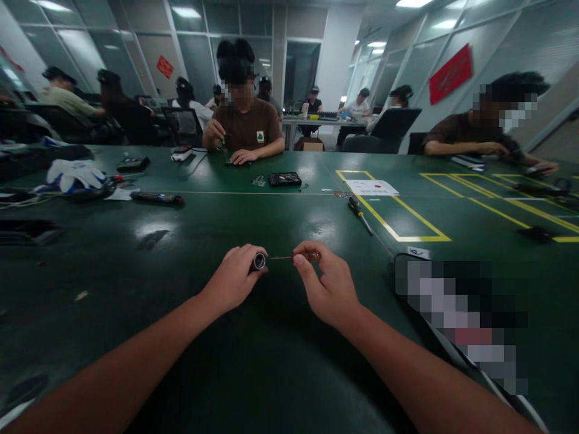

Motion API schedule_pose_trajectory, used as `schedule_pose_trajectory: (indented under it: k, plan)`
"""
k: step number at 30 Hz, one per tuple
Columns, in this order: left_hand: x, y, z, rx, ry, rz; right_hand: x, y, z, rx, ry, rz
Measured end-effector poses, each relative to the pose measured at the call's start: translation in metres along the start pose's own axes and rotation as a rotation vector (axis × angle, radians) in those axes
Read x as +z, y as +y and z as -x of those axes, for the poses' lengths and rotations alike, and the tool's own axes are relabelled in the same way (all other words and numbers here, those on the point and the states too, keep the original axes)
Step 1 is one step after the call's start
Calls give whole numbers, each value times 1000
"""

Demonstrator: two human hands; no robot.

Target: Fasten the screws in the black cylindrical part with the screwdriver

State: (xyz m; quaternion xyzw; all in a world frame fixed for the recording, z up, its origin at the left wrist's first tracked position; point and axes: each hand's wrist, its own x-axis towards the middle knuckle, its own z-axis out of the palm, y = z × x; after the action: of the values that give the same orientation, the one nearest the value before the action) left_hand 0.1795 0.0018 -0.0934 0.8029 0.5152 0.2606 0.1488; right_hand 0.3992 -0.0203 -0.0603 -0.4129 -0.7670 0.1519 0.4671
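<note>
In the head view, my left hand [236, 276] is closed around a short black cylinder [259, 261] with a round, silver-rimmed end facing me. It looks like a small flashlight, but most of its body is hidden by the fingers. My right hand [333, 288] grips a small screwdriver [313, 256] by its amber-red handle, between thumb and fingers. The thin shaft points left toward the cylinder's rim; whether the tip touches it, I cannot tell. Both hands are just above the dark green table [217, 367].
Farther off lie a yellow-and-black screwdriver [357, 208], a white paper [371, 187] and an opened black device [284, 179]. White gloves [76, 175] and a dark pen-like tool [157, 198] are at left. A black power strip [409, 295], partly pixelated, is at right. Two people work across the table.
</note>
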Motion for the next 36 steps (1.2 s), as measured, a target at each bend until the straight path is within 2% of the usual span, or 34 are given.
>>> schedule_pose_trajectory:
  k: [2, 9, 15, 36]
  plan:
    - [0, -1, 0, -2, -4, -3, 0, 0, 1, -19, -6, -25]
    - [0, -3, 0, 15, -20, -19, 2, -2, 1, -112, -151, -2]
    - [-1, -2, 0, -15, -6, -10, 1, 0, 1, -98, -114, 27]
    - [1, -4, -1, -87, 34, 29, 1, 3, -2, -24, -164, 89]
